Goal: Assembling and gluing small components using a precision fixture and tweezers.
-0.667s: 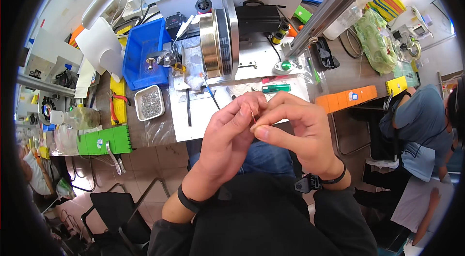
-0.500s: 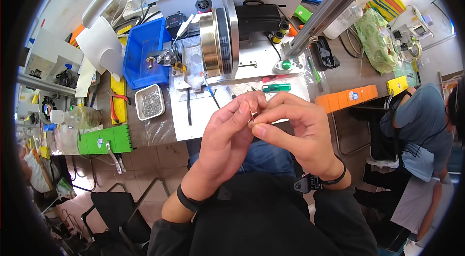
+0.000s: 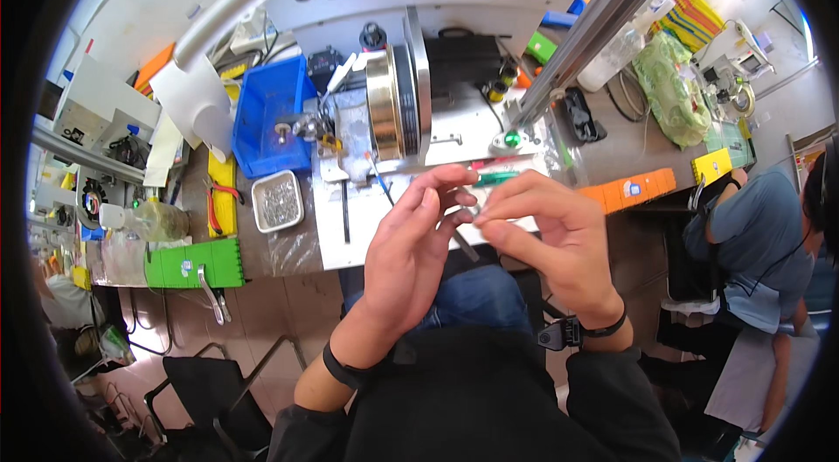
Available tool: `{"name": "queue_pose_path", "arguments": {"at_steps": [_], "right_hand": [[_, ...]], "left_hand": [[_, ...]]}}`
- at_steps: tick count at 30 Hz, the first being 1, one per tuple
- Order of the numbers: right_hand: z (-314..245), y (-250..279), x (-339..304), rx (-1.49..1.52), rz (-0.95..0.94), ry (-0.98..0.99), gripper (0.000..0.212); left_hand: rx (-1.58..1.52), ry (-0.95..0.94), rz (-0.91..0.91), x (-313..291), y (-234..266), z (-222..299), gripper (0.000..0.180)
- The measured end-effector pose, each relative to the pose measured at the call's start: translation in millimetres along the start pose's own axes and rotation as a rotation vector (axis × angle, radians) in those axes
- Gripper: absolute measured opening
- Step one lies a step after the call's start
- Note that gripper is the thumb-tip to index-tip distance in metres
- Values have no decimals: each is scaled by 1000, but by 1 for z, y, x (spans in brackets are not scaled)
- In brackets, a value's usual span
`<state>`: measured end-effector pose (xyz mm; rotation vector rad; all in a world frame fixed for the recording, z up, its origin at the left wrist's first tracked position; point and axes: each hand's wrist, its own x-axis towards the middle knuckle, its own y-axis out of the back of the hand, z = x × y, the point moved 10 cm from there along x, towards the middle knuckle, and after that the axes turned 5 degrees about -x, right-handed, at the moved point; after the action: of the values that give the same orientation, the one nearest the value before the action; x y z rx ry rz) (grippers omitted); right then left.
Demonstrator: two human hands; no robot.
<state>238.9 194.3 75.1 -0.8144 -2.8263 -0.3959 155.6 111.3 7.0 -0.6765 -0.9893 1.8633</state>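
At the fingers of the right hand sits a small blurred piece.

Left hand half curled, right hand close beside it, blue bin, red-handled pliers

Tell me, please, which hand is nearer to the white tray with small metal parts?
Left. The left hand is to the right of the white tray, apart from it; the right hand is farther right, beyond the left hand.
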Motion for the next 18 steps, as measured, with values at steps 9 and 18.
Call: {"name": "queue_pose_path", "arguments": {"at_steps": [9, 18], "right_hand": [[-39, 80, -4, 323, 236, 85, 15], [-87, 203, -46, 79, 742, 358, 23]], "left_hand": [[1073, -497, -343, 61, -70, -31, 58], [974, -140, -815, 29, -118, -113, 49]]}}
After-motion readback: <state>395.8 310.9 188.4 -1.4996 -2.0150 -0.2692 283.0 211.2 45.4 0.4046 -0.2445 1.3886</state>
